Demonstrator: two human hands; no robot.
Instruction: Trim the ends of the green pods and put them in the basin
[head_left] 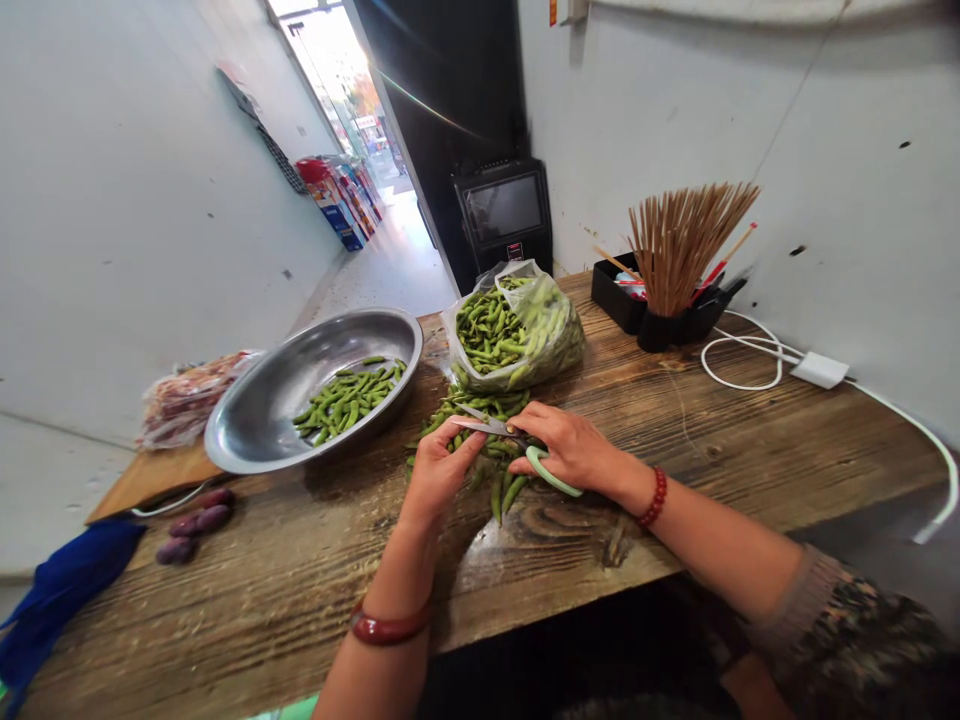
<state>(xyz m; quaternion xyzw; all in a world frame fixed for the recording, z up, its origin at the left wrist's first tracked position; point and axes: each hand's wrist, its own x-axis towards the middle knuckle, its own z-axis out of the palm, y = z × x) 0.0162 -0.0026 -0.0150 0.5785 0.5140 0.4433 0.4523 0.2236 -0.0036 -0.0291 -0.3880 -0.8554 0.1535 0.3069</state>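
Observation:
My right hand [562, 445] grips a pair of scissors [553, 473] with light green handles. The blades are parted and point left, toward my left hand [441, 468]. That hand is closed in a pinch right at the blades; whatever it holds is hidden by the fingers. Beneath both hands lies a loose heap of green edamame pods [512, 492] on the wooden table. Just behind the heap, an open clear plastic bag [559, 335] bulges with more pods. To the left, a wide steel basin [259, 400] sits tilted in view with a pile of pods [349, 402] inside.
Several dark red plums or similar fruits [196, 522] lie left, near a blue cloth [75, 575]. A bagged reddish item [191, 400] rests on a wooden board [161, 478]. At right stand a black holder with skewers [675, 255] and a white cable with adapter [820, 369].

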